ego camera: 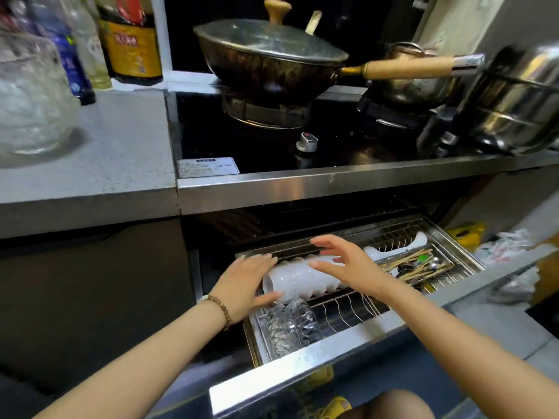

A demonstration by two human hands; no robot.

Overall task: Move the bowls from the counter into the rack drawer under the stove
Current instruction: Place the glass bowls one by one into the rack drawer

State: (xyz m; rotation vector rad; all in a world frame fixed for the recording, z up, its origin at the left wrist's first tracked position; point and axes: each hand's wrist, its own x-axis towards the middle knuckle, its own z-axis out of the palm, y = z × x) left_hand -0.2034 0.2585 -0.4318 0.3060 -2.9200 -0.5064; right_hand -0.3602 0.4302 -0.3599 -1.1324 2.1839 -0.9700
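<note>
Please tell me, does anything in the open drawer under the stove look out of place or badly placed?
Nothing is broken or spilled. The row of white ceramic bowls lies on its side in the steel wire rack drawer, between the left hand and the right hand. The clear cut-glass bowls in front lean at an angle.

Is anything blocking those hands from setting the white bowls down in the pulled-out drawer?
Nothing visible does. The white bowls already lie on their sides in the rack drawer, with the left hand at their end, the right hand above, and glass bowls in front.
</note>
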